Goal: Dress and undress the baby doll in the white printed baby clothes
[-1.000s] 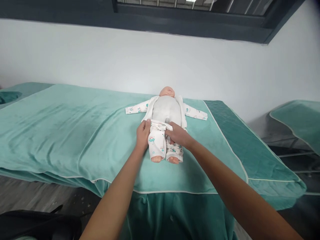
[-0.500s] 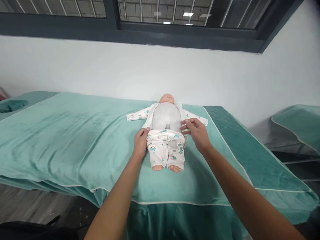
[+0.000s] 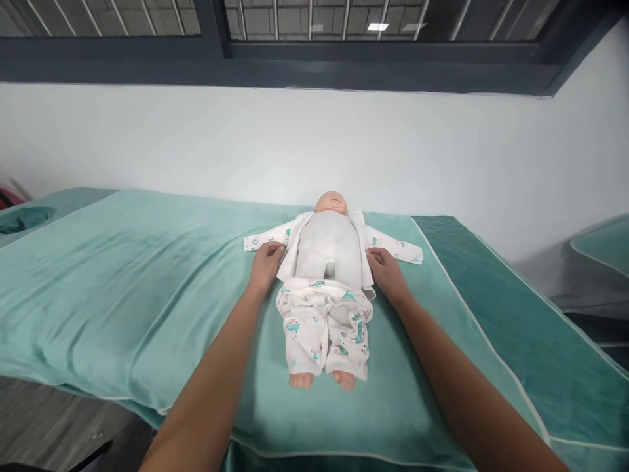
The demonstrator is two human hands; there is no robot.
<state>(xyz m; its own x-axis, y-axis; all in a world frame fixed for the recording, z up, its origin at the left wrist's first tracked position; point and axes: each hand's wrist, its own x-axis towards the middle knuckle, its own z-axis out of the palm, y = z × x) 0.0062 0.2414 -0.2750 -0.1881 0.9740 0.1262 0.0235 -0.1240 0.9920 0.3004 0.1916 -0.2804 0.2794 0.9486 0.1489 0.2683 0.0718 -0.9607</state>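
Note:
A baby doll with a grey cloth torso lies on its back, head away from me and feet towards me. It wears a white printed baby shirt, open at the front with both sleeves spread out. Printed baby pants cover its legs, their waist bunched below the belly. My left hand is closed at the shirt's left edge, under the sleeve. At the opposite edge my right hand is closed too, fingers bent against the shirt. The fingertips of both are partly hidden.
The doll lies on a bed with a light green cover; a darker green strip runs along the right. Behind the bed stands a white wall under a dark-framed barred window. Another green-covered surface is at the far right.
My left hand has moved from the pants' waist up to the shirt's edge. The right hand has come down from above the doll's side and closed at the shirt. The view has moved closer.

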